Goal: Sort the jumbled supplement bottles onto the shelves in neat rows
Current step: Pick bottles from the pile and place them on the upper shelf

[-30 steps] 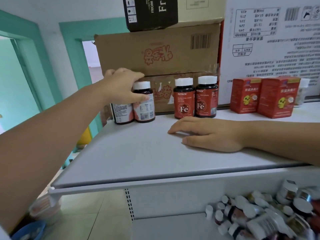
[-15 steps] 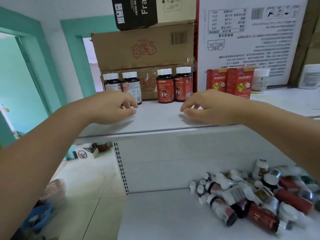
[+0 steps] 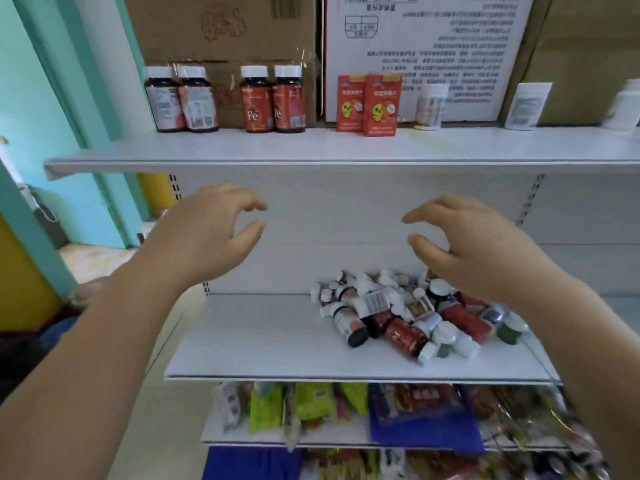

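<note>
Bottles lie jumbled in a pile on the right half of the middle shelf, at centre-right of the frame. You see white caps, dark bodies and several red labels, one reading "Fe"; most lie on their sides and touch one another.

Your left hand hovers at centre-left of the frame, in front of the shelf's back panel and well apart from the pile. Its fingers are loosely curved, thumb and forefinger stand apart, and it holds nothing. Your right hand mirrors it at centre-right, fingers spread in a loose curve and empty. It overlaps the far right of the pile in the picture, and you cannot tell whether it touches any bottle.

The upper shelf runs across the upper part of the frame. At its upper-left end two dark bottles with pale labels stand upright side by side. After a gap to their right, two red bottles marked "Fe" stand upright, also side by side. Further right stand two red boxes, then a white tub.

Behind them stand brown cardboard cartons and a white carton with printed text. Along the bottom of the frame a lower shelf carries green and blue packets, blurred.
</note>
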{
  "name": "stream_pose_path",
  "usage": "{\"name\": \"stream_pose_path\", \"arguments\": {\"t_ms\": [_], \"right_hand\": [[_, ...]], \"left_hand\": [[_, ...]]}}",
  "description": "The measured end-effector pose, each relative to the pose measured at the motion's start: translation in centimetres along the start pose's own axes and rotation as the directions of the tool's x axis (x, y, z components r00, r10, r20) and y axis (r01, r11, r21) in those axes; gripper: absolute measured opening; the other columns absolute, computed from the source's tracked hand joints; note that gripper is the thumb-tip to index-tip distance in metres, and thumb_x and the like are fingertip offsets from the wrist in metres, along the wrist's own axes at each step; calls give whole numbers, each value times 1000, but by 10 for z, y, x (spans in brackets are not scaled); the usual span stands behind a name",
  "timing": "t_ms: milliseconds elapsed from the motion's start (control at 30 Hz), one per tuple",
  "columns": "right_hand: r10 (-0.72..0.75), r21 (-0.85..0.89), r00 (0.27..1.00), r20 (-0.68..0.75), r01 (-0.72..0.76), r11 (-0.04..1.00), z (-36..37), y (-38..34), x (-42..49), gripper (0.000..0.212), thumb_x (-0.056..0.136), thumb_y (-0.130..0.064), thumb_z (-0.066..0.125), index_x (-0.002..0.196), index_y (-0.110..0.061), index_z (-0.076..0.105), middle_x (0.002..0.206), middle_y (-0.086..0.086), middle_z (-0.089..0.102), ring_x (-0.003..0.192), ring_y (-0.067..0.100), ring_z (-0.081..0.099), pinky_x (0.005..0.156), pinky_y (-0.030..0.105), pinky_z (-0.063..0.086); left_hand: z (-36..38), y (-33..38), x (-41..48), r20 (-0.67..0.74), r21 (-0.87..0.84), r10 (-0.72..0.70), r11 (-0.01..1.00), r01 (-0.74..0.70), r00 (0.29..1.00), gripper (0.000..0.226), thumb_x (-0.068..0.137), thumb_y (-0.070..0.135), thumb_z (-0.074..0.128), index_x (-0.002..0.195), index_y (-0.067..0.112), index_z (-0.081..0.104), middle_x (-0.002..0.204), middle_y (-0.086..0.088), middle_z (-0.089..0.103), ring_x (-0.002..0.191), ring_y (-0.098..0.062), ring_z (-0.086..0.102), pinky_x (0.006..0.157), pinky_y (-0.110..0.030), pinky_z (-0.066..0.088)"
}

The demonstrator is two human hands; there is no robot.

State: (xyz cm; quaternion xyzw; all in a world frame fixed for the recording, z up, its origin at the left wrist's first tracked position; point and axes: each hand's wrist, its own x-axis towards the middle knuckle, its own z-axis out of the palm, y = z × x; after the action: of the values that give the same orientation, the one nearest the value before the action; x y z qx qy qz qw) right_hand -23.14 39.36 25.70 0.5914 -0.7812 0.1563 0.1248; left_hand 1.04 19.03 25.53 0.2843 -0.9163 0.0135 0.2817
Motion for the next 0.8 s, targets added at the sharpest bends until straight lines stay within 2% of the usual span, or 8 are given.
{"name": "stream_pose_path", "arguments": {"t_ms": [133,200,267,367,533,633,700,800], "right_hand": [[135,128,990,47,-140,982,44,29,-46,38,97,-38,46,131,-27,56,129,-4,54,115,18,49,87,28,37],[234,205,970,72,-244,948,72,43,-62,35,96,-34,49,129,-25,58,127,-2,55,113,18,50,82,24,32],[318,285,942,111,-337,898,103,52,-72,34,96,-32,51,128,-25,60,128,-2,56,115,19,51,84,24,34],[381,389,906,186,-424,818,152,57,-72,30,95,-29,54,124,-24,62,126,-2,57,107,14,53,90,28,42],[411,413,861,299,-505,758,234,67,-46,35,93,-22,57,128,-21,60,125,0,58,101,16,57,81,23,38],[341,361,894,291,-433,826,284,77,-13,38,87,-13,59,125,-16,60,124,7,57,112,27,53,86,26,37],[302,248,907,293,-377,892,311,87,16,47,88,-15,57,135,-17,52,138,6,45,124,31,43,99,34,38],[217,76,933,286,-248,966,334,104,59,61,84,-15,55,143,-22,40,149,1,30,131,29,33,105,39,35]], "left_hand": [[59,9,-34,80,-108,-132,984,140,988,24,92,32,59,115,27,65,106,7,62,98,-14,59,81,-33,48],[92,9,-47,154,-145,-217,960,239,964,24,92,31,59,114,26,66,105,6,62,95,-15,60,83,-33,48],[127,7,-55,211,-201,-282,925,324,936,22,92,27,61,113,22,67,103,3,65,93,-18,62,86,-34,48],[178,1,-58,309,-252,-347,868,428,885,23,92,25,61,113,19,68,100,3,66,89,-17,62,85,-31,47],[261,-13,-40,465,-287,-392,781,554,794,29,92,28,61,118,19,65,105,4,65,94,-16,61,90,-31,48],[317,-12,-18,602,-265,-400,716,646,691,38,93,37,59,126,17,58,118,0,63,104,-18,59,86,-26,42],[355,-7,-4,687,-269,-400,635,724,607,47,92,42,59,130,14,54,125,-6,62,110,-23,60,85,-28,45],[401,6,14,818,-309,-388,325,894,424,42,89,40,62,117,9,58,108,-12,68,97,-28,67,79,-35,55]]}}
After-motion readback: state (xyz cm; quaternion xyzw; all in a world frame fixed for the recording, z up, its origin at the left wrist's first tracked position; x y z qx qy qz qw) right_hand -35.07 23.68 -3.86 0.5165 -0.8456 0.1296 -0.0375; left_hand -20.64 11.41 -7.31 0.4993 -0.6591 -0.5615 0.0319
